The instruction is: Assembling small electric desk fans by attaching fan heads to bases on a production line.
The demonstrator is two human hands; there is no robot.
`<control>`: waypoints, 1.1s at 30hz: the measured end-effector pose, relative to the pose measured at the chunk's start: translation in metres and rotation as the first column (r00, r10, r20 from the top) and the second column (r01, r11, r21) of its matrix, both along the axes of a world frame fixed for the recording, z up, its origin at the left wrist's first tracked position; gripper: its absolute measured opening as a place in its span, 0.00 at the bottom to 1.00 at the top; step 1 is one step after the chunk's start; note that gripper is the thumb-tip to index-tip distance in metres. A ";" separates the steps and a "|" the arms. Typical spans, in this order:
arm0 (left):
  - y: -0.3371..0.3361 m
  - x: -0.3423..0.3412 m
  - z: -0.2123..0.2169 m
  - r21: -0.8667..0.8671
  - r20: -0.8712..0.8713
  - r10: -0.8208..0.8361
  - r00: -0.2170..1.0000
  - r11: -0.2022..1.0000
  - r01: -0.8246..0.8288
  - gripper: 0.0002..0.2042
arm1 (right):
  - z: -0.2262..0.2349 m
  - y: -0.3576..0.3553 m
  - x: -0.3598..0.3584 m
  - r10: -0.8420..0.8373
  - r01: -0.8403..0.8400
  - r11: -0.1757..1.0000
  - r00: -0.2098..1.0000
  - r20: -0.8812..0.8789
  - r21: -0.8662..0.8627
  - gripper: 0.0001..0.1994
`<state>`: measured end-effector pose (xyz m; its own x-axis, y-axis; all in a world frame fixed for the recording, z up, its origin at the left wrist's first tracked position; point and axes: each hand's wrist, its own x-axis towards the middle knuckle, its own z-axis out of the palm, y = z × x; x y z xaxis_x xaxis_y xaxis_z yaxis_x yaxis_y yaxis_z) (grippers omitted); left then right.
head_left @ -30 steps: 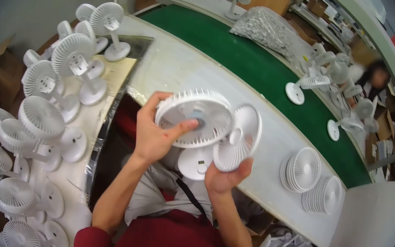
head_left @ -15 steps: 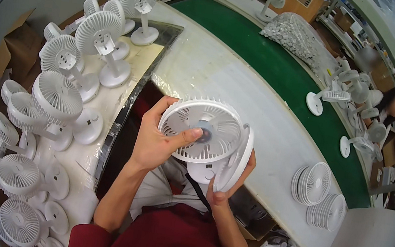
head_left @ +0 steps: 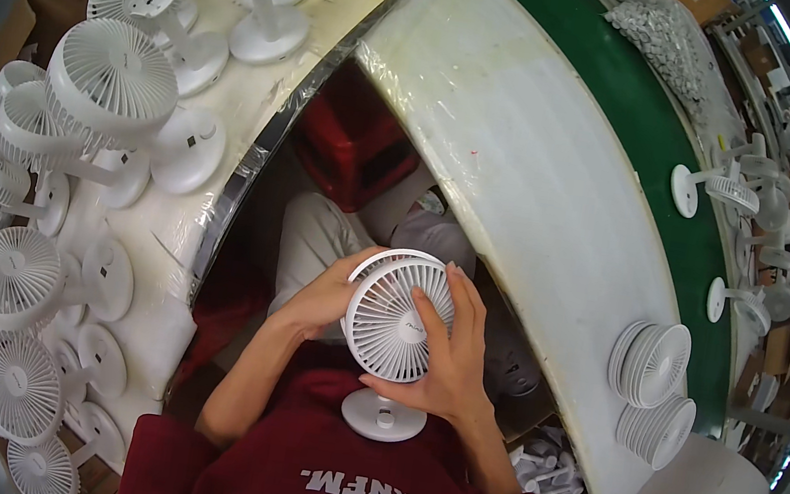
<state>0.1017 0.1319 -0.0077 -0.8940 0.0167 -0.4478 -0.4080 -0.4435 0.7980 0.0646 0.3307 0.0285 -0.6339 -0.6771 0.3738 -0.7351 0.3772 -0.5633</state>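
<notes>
One small white desk fan [head_left: 392,338] held close over the lap, in front of the chest; grille faces up toward the camera, round base toward the body. Left hand [head_left: 328,293] wraps the fan head from behind on its left rim, fingers curled around it. Right hand [head_left: 445,355] grasps the right side, fingers [head_left: 436,314] spread across the front grille, thumb below.

Count, left bench [head_left: 233,103]: about ten finished white fans [head_left: 110,86] standing or lying on the plastic-wrapped top, packed close, bases touching or overlapping; exact number uncertain at the rim. Little free surface there; a bare strip runs along the bench's inner edge.

Count, white worktable [head_left: 528,165] ahead: two stacks of white fan grilles [head_left: 653,385] near its right end, just beside each other. The rest of the top is bare and wide.

Green conveyor belt [head_left: 670,154] beyond the table: at least two fans [head_left: 717,186] lying on it, well apart, plus one clear bag of small parts [head_left: 672,33] farther up.

The gap between bench and table is narrow; a red crate [head_left: 354,145] sits in it below the knees
</notes>
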 end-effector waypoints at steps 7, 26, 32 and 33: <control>0.010 0.002 0.023 0.009 0.085 -0.044 0.995 0.999 0.043 0.35 | 0.001 0.002 0.005 -0.004 0.016 0.988 0.996 -0.084 0.151 0.48; -0.008 -0.012 0.026 -0.388 -0.457 -0.341 0.821 0.908 0.161 0.37 | -0.005 0.015 -0.022 0.014 0.003 0.998 0.963 0.269 -0.064 0.58; 0.021 -0.023 0.074 -0.420 -0.414 -0.313 0.855 0.899 0.126 0.53 | -0.017 0.018 -0.021 0.292 0.166 0.817 0.708 0.643 -0.553 0.64; 0.024 -0.025 0.083 -0.413 -0.417 -0.307 0.856 0.902 0.122 0.53 | -0.018 0.018 -0.019 0.289 0.163 0.821 0.707 0.645 -0.547 0.64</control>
<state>0.0766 0.1562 0.0754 -0.9881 0.1537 0.0028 -0.0024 -0.0338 0.9994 0.0456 0.3483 0.0110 -0.8158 -0.5557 0.1605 -0.0704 -0.1800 -0.9811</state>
